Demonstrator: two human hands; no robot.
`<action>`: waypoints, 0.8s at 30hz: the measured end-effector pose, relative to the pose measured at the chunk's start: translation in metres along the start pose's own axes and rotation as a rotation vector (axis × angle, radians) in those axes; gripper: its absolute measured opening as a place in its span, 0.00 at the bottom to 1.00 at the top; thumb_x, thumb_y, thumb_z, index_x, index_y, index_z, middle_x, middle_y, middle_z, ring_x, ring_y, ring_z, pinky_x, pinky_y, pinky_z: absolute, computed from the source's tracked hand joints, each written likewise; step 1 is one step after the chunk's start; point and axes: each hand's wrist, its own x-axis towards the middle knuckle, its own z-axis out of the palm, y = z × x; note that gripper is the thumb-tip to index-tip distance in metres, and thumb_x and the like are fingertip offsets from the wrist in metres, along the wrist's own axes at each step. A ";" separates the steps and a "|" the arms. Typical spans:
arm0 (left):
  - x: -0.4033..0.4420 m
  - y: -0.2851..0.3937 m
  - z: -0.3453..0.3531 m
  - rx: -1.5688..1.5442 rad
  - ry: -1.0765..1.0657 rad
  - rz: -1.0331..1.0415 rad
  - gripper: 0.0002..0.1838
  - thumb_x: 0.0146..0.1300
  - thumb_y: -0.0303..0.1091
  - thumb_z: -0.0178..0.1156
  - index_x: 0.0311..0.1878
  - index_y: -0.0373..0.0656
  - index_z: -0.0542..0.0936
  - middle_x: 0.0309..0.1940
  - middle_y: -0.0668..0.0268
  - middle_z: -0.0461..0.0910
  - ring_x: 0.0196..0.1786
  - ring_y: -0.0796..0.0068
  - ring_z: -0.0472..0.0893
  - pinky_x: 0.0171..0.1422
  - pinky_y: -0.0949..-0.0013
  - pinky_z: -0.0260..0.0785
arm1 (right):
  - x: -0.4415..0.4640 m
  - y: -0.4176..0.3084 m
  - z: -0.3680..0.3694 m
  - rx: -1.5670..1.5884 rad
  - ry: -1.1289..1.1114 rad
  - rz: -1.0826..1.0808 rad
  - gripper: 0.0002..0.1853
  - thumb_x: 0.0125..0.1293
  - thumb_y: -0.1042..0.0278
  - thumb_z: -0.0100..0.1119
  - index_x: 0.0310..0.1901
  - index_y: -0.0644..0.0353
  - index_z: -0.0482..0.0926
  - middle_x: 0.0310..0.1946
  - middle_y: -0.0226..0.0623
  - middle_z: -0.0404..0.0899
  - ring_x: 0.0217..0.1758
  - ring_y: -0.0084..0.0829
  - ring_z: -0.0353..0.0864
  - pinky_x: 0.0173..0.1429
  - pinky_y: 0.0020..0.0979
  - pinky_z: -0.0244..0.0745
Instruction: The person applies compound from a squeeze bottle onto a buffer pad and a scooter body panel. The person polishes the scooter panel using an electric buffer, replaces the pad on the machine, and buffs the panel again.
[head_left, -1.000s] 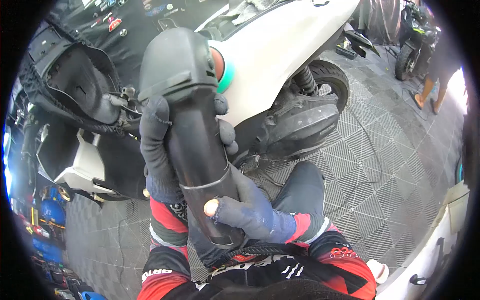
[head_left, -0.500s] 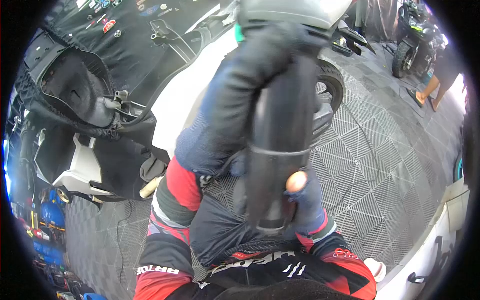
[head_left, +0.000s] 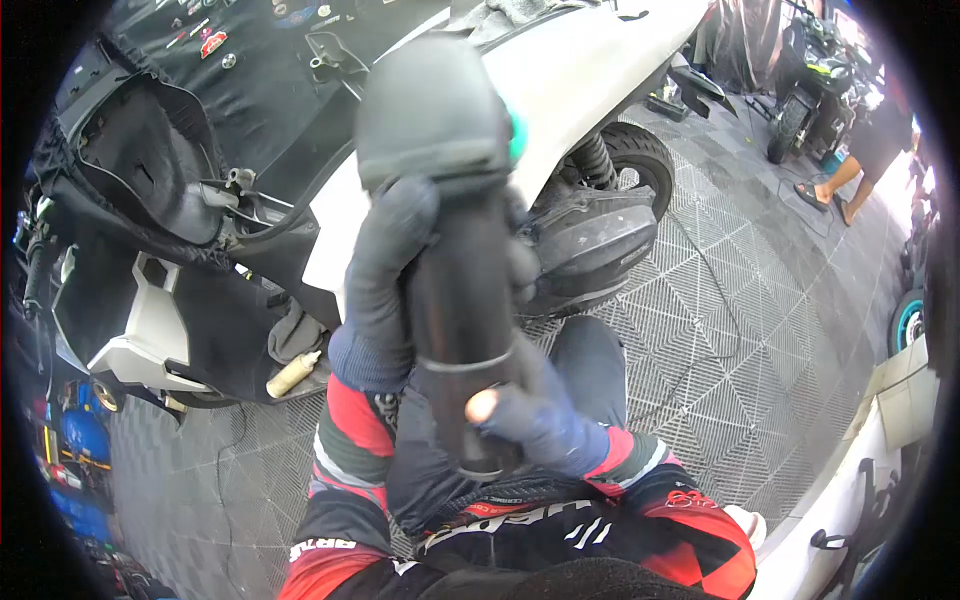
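Note:
Both my hands, in dark gloves, hold a black polisher (head_left: 465, 290) upright in front of my body. Its bulky grey head (head_left: 430, 115) is at the top, with a green edge (head_left: 518, 135), seemingly a pad, showing on the right side. My left hand (head_left: 390, 265) is wrapped around the body just below the head. Lower down, my right hand (head_left: 530, 425) grips the rear of the body, its bare thumb tip poking out of the glove. Behind the tool is the white side panel (head_left: 570, 75) of a scooter; the polisher's head overlaps it in view.
The scooter's rear wheel (head_left: 645, 165) and engine cover (head_left: 600, 245) stand to the right. A cream bottle (head_left: 292, 375) and a grey cloth (head_left: 295, 335) rest on its footboard at left. A cable (head_left: 735, 320) crosses the tiled floor (head_left: 760, 400). A person's legs (head_left: 850, 180) show at far right.
The polisher and both hands have swung left, and the tool's head now appears lower in view. The scooter's rear panel and engine cover have come into sight.

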 end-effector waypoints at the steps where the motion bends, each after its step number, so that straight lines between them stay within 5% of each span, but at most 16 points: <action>1: -0.011 -0.001 -0.013 -0.046 -0.010 -0.018 0.38 0.68 0.62 0.60 0.62 0.32 0.74 0.44 0.52 0.82 0.34 0.62 0.87 0.35 0.64 0.84 | -0.001 0.007 0.002 0.028 -0.047 0.067 0.48 0.63 0.60 0.70 0.78 0.65 0.53 0.63 0.41 0.74 0.59 0.28 0.78 0.63 0.33 0.75; 4: -0.032 -0.013 -0.036 -0.095 0.100 0.155 0.43 0.67 0.66 0.59 0.62 0.28 0.71 0.46 0.52 0.80 0.35 0.61 0.86 0.36 0.63 0.85 | 0.005 0.021 0.013 -0.027 -0.085 0.100 0.49 0.63 0.59 0.71 0.78 0.67 0.53 0.64 0.42 0.73 0.64 0.30 0.75 0.68 0.35 0.71; 12: -0.049 -0.003 -0.046 -0.074 0.162 0.111 0.42 0.68 0.68 0.58 0.59 0.29 0.72 0.47 0.54 0.79 0.38 0.64 0.86 0.38 0.65 0.84 | 0.016 0.032 -0.002 -0.035 -0.209 0.144 0.49 0.61 0.55 0.72 0.77 0.69 0.56 0.67 0.43 0.71 0.68 0.31 0.72 0.73 0.37 0.65; 14: -0.039 -0.002 -0.037 0.068 0.062 0.007 0.40 0.68 0.65 0.60 0.60 0.30 0.73 0.49 0.53 0.80 0.39 0.64 0.87 0.40 0.65 0.84 | 0.017 0.032 -0.016 0.049 -0.231 0.061 0.47 0.62 0.58 0.70 0.76 0.69 0.56 0.68 0.43 0.71 0.69 0.30 0.70 0.74 0.35 0.64; 18: -0.002 -0.012 -0.014 0.402 -0.002 -0.013 0.27 0.66 0.43 0.69 0.61 0.33 0.77 0.47 0.57 0.86 0.40 0.66 0.88 0.44 0.64 0.83 | 0.027 0.033 -0.077 0.101 -0.398 0.044 0.47 0.57 0.49 0.72 0.73 0.67 0.63 0.60 0.45 0.79 0.56 0.33 0.83 0.60 0.36 0.80; 20: 0.019 -0.024 0.016 0.512 0.017 0.038 0.35 0.59 0.35 0.76 0.66 0.33 0.72 0.50 0.58 0.86 0.45 0.70 0.87 0.52 0.67 0.81 | 0.024 0.027 -0.094 0.133 -0.363 -0.010 0.50 0.53 0.42 0.75 0.71 0.66 0.66 0.56 0.45 0.82 0.49 0.35 0.87 0.53 0.37 0.85; 23: 0.056 -0.044 0.035 0.706 -0.082 0.138 0.39 0.56 0.39 0.79 0.67 0.34 0.70 0.50 0.59 0.86 0.48 0.71 0.87 0.56 0.68 0.80 | 0.016 0.014 -0.122 0.008 0.062 -0.194 0.55 0.49 0.34 0.77 0.70 0.67 0.66 0.58 0.45 0.81 0.55 0.36 0.85 0.57 0.37 0.83; 24: 0.065 -0.051 0.043 0.725 -0.106 0.194 0.39 0.55 0.40 0.79 0.65 0.34 0.70 0.50 0.59 0.86 0.48 0.71 0.87 0.56 0.68 0.80 | 0.016 0.004 -0.131 0.025 0.024 -0.210 0.55 0.51 0.33 0.75 0.71 0.66 0.66 0.60 0.44 0.79 0.60 0.36 0.82 0.63 0.38 0.80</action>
